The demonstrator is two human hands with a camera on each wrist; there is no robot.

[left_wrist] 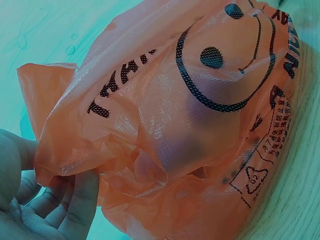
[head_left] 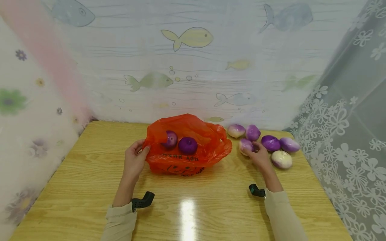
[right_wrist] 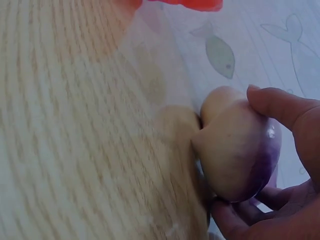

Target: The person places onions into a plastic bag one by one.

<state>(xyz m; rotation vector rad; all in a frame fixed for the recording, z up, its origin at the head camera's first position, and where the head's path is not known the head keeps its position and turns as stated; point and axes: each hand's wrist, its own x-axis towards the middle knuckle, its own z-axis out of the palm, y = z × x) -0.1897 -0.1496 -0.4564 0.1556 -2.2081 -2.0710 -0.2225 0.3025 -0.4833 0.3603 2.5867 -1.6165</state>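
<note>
An orange-red plastic bag [head_left: 214, 147] with black print lies at the middle back of the table, its mouth spread. My left hand [head_left: 134, 162] pinches the bag's left edge between thumb and fingers. Inside the bag sit two purple round vegetables [head_left: 188, 145]; in the left wrist view they show only as dark shapes through the plastic. To the right, my right hand [head_left: 261, 159] grips a white-and-purple turnip [right_wrist: 232, 150], thumb on one side and fingers curled under the other. Behind this turnip are two more turnips [head_left: 252, 133], close together.
Right of my right hand lie a deep purple turnip [head_left: 270, 143], a paler purple one [head_left: 290, 145] and a mostly white one [head_left: 281, 159]. The wooden table [head_left: 75, 180] meets a curtain [head_left: 193, 67] with printed fish at its back edge.
</note>
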